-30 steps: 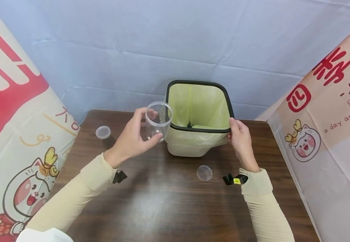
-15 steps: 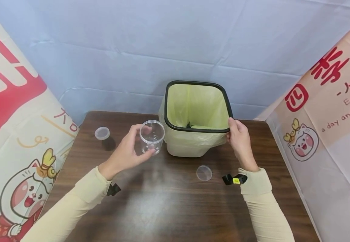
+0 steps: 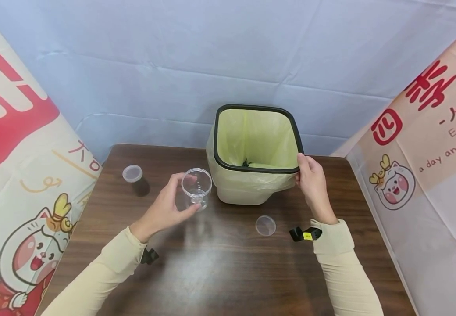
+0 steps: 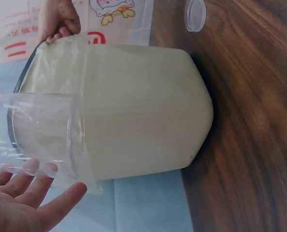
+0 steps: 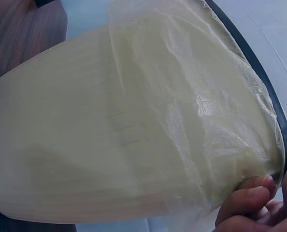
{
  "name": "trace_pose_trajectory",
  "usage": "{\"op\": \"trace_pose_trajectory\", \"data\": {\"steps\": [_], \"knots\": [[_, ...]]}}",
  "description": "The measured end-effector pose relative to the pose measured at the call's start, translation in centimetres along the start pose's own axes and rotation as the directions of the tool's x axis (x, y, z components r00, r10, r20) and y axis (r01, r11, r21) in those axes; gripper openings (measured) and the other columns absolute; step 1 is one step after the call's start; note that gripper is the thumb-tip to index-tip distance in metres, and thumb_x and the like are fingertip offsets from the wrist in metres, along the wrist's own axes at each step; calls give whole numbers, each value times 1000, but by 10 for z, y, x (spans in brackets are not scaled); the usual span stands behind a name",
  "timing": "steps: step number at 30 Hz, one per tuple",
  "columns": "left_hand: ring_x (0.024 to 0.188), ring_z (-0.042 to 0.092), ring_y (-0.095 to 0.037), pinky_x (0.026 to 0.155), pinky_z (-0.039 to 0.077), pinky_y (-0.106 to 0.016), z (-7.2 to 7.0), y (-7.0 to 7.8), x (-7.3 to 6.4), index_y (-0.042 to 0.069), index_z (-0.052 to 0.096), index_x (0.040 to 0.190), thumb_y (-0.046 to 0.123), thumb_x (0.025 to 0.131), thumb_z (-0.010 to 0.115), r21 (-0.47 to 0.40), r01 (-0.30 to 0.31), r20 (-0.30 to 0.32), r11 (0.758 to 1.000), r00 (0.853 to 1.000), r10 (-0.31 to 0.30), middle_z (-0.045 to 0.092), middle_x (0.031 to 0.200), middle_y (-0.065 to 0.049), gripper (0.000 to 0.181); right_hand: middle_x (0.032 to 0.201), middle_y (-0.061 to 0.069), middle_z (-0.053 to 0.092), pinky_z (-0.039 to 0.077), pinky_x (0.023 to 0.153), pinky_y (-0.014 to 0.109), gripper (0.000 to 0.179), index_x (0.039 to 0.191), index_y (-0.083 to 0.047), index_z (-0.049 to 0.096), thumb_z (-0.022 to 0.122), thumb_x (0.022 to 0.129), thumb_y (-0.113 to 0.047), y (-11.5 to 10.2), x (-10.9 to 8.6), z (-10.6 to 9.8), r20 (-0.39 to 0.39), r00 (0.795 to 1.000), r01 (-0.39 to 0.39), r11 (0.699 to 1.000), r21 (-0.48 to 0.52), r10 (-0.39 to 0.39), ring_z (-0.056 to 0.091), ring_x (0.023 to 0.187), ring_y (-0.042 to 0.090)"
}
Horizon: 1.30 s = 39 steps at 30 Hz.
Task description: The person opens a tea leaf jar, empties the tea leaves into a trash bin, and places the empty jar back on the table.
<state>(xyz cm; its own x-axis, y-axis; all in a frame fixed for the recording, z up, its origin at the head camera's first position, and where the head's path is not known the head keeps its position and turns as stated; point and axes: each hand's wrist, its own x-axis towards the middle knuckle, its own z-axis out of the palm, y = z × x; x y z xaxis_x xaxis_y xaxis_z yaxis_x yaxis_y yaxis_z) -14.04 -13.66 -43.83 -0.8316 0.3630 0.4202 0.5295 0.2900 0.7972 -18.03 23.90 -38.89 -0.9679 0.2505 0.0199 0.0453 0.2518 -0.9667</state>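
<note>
My left hand [image 3: 167,208] holds a clear plastic cup [image 3: 197,184] in front of the bin's left corner, thumb on the near side and fingers on the far side. In the left wrist view the cup [image 4: 44,128] is see-through, with nothing visible inside, and overlaps the bin. My right hand [image 3: 312,182] pinches the black rim [image 3: 257,170] at the near right corner of the cream trash bin [image 3: 240,197]. A yellowish bin liner [image 5: 182,96] folds down over the outside. Deep inside the bin, something small and dark shows.
A clear round lid [image 3: 265,225] lies on the brown wooden table [image 3: 212,281] in front of the bin. At the back left sits a small round container with a whitish top [image 3: 132,173], a dark patch beside it. Printed cloth hangs at both sides, pale blue cloth [image 3: 165,79] behind.
My left hand has drawn the cup down and slightly left, away from the bin's rim toward me. The right hand keeps its grip on the rim.
</note>
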Motion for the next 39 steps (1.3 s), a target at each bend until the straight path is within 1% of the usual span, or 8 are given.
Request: {"op": "trace_pose_trajectory", "data": {"steps": [6,10,17,22,25,29,35,39], "knots": [[122,56,-21,107,41,-35,6,-8,-5,6,46,131,9,78,86,24,15,4,1000,1000,-15,61,132,-8,67,62,-5,45,39,48,19,43,83,-7,51,48,107,-44,1,1,0,6,1000,-1,1000,2,1,43,54,8],[118,59,-22,104,45,-35,14,-13,-10,6,46,131,9,78,87,19,41,16,999,999,-41,61,132,-10,67,62,-5,45,39,48,19,43,84,-7,51,48,107,-44,3,2,0,10,1000,3,1000,7,-3,43,53,7],[116,61,-30,99,51,-50,29,-25,-15,1,46,130,7,76,89,-9,57,34,998,998,-57,61,130,-15,69,61,-3,45,39,47,20,41,83,-6,51,49,107,-40,4,3,1,3,1000,-11,1000,18,11,43,52,8],[117,59,-25,98,51,-46,38,-28,-16,6,48,127,9,76,90,-6,103,33,995,994,-103,62,129,-9,66,61,-3,45,39,47,20,41,82,-7,51,50,107,-40,3,3,1,0,1000,-5,1000,30,5,43,52,8],[116,59,-23,97,50,-50,41,-30,-15,8,48,126,9,76,90,-7,123,39,992,992,-123,62,128,-7,65,61,-4,45,38,47,20,42,82,-8,51,50,107,-41,3,2,1,5,1000,-6,999,42,6,42,52,8],[114,59,-26,97,51,-54,46,-33,-15,6,48,127,9,76,89,0,138,48,990,989,-138,61,128,-9,65,61,-5,44,38,47,19,43,83,-7,51,49,107,-43,3,2,1,10,1000,-3,999,39,2,41,53,8],[116,60,-30,99,52,-46,53,-38,-17,6,47,129,11,79,88,11,184,93,983,979,-184,59,133,-11,65,61,-5,44,39,47,19,43,83,-8,51,49,106,-44,3,1,1,6,1000,11,1000,22,-11,41,52,7],[110,62,-32,97,53,-45,58,-39,-17,7,47,130,13,79,88,11,226,113,974,968,-225,58,135,-11,66,60,-5,43,39,47,20,44,83,-7,50,48,107,-44,2,0,1,1,1000,22,1000,12,-22,41,51,7]]}}
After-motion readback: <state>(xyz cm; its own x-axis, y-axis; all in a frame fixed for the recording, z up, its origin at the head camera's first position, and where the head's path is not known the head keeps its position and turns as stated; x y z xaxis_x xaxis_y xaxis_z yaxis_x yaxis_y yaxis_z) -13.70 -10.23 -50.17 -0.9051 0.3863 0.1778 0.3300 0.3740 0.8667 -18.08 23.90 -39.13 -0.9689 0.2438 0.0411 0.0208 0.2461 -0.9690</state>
